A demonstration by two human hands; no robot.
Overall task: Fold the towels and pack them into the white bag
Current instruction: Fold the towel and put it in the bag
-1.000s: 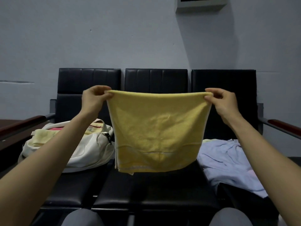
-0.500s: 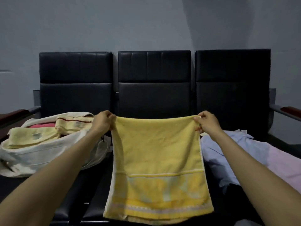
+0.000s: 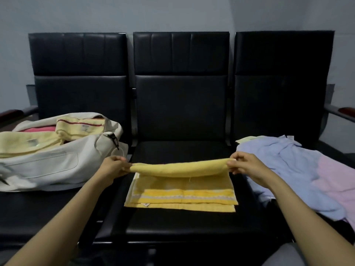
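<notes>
Yellow towel (image 3: 180, 191), mid-fold on bench (image 3: 182, 221)
Left grip (image 3: 113, 167) and right grip (image 3: 245, 166) pinched its raised ends; I judged level lowering, edges matched, best.

The room is dim and gray, the black seats (image 3: 180, 104) look very dark, everything is a little fuzzy, and straight lines bend near the edges.

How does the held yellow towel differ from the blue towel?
The yellow towel lies part-folded on the middle chair; the blue towel lies crumpled. Left hand and right hand pinch the yellow towel's raised fold; no hand holds the blue towel. The yellow towel shows a patterned band; none shows on the blue towel. Both are outside the white bag.
</notes>
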